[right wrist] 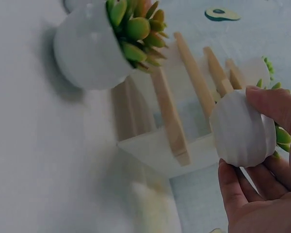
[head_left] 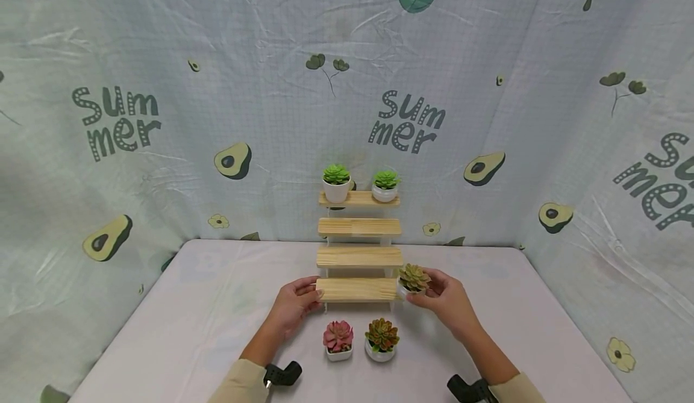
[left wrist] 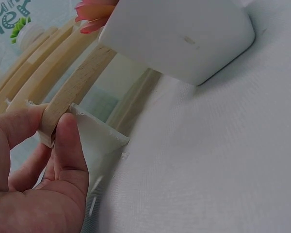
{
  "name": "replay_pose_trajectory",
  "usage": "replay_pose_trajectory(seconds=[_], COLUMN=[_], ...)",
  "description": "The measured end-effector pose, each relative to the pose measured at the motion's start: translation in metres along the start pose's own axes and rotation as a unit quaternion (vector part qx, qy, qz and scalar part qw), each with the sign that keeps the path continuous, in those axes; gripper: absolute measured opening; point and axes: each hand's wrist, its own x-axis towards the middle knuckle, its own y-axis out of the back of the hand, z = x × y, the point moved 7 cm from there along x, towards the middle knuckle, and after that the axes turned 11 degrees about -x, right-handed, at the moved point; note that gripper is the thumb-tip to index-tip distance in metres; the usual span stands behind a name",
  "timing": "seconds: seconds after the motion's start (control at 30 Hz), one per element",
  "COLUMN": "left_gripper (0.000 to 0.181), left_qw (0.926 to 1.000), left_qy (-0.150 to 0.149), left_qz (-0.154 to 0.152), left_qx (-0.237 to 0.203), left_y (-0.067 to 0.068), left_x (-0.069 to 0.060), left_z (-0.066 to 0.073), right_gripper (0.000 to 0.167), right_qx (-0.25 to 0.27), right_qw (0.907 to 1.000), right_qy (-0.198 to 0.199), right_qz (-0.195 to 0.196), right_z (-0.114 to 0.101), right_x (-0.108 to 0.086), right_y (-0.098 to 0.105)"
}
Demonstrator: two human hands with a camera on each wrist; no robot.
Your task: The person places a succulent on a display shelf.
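A tiered wooden shelf stand (head_left: 359, 257) stands mid-table. At the left end of its lowest board, my left hand (head_left: 295, 303) pinches the wood between thumb and fingers, plain in the left wrist view too (left wrist: 48, 165). My right hand (head_left: 447, 300) holds a potted succulent (head_left: 414, 278) with yellow-green leaves, beside the right end of the lower boards. Its ribbed white pot (right wrist: 243, 130) sits between thumb and fingers in the right wrist view. On the table before the stand are a pink succulent (head_left: 338, 338) in a square white pot and a reddish-green succulent (head_left: 382, 338) in a round one.
Two bright green succulents in white pots, one left (head_left: 336, 181) and one right (head_left: 385, 185), stand on the top board. A pale cloth covers the table (head_left: 217, 331). Behind hangs a curtain (head_left: 293, 120) printed with avocados and lettering.
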Motion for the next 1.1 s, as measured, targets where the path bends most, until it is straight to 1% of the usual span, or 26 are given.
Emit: replay_pose_trajectory(seconds=[0.2, 0.37, 0.5, 0.73, 0.97, 1.1], left_gripper=[0.045, 0.046, 0.047, 0.048, 0.047, 0.046], left_qw=[1.0000, 1.0000, 0.9999, 0.9997, 0.9997, 0.9997], left_qy=[0.001, -0.002, -0.007, -0.008, -0.012, -0.010], left_qz=[0.001, -0.002, -0.009, -0.022, -0.017, -0.017], left_qx=[0.000, -0.002, -0.008, -0.010, -0.015, -0.015], left_y=[0.000, 0.001, 0.000, -0.004, -0.003, -0.002], left_x=[-0.001, -0.002, -0.002, -0.001, -0.003, -0.003], left_z=[0.001, 0.001, 0.002, 0.002, 0.003, 0.003], right_gripper=[0.073, 0.070, 0.072, 0.078, 0.075, 0.075], right_qx=[0.027, 0.029, 0.021, 0.033, 0.064, 0.067], right_qw=[0.9993, 0.9986, 0.9985, 0.9981, 0.9943, 0.9932], right_qy=[0.021, 0.034, 0.041, 0.042, 0.063, 0.070], right_qz=[-0.018, -0.027, -0.029, -0.031, -0.057, -0.064], right_z=[-0.018, -0.032, -0.040, -0.049, -0.064, -0.072], right_x=[0.005, 0.008, 0.011, 0.015, 0.022, 0.025], right_y=[-0.007, -0.015, -0.022, -0.030, -0.040, -0.046])
